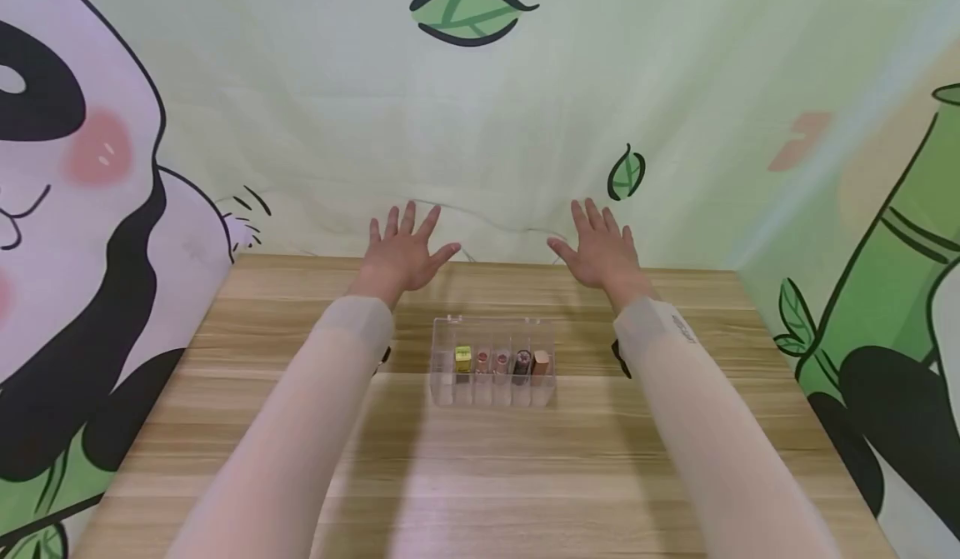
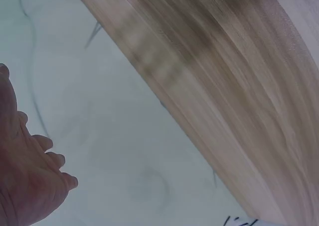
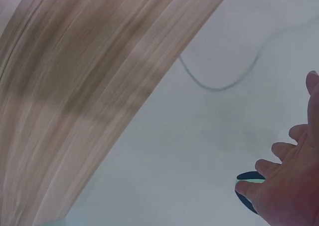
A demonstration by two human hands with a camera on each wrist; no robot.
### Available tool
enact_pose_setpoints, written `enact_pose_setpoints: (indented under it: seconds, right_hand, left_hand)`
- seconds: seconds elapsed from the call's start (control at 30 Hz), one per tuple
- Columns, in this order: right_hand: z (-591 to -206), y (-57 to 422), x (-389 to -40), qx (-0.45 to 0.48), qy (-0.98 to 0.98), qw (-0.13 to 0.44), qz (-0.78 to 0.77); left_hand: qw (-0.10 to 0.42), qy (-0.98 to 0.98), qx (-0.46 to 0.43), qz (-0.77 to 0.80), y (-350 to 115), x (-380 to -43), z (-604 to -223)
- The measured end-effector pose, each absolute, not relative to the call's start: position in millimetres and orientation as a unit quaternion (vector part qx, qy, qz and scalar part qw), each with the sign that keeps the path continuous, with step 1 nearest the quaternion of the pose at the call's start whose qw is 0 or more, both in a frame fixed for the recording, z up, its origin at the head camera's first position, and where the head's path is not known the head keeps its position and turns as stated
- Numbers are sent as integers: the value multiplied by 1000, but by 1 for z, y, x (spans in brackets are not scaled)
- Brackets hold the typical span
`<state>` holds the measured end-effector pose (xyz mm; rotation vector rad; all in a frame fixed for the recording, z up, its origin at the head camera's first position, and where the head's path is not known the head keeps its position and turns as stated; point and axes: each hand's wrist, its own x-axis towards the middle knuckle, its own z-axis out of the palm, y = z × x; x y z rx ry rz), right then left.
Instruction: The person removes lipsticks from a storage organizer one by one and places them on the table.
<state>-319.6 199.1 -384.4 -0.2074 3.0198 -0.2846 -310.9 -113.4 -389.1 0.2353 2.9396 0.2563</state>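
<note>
Both arms reach forward over the wooden table (image 1: 480, 467). My left hand (image 1: 401, 251), fingers spread and holding nothing, is near the table's far edge. Level with it on the other side is my right hand (image 1: 600, 247), likewise spread and bare. Between the forearms sits a clear plastic divided box (image 1: 442, 392) on the table. Its compartments hold a yellow-green capped tube (image 1: 462, 359), a dark tube (image 1: 522, 365), a rose-gold tube (image 1: 540, 364) and a pair of small pinkish tubes (image 1: 502, 364). In the wrist views, the left hand (image 2: 30, 171) and right hand (image 3: 289, 181) show with fingers extended.
A pale cloth backdrop (image 1: 315, 126) with printed leaves hangs behind the table. A panda print (image 1: 187, 217) stands at the left and a bamboo print (image 1: 885, 276) at the right. The table's far edge (image 2: 162, 104) crosses the left wrist view diagonally.
</note>
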Motion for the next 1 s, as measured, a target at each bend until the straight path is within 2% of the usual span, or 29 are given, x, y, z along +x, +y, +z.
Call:
enact_pose_setpoints:
  seconds: [0.77, 1.0]
  right_hand:
    - [-389, 203, -298, -128, 985, 51, -101]
    - [-387, 203, -289, -157, 981, 41, -105]
  left_hand:
    - [90, 981, 151, 83, -121, -292, -388]
    - [75, 977, 178, 90, -124, -283, -392]
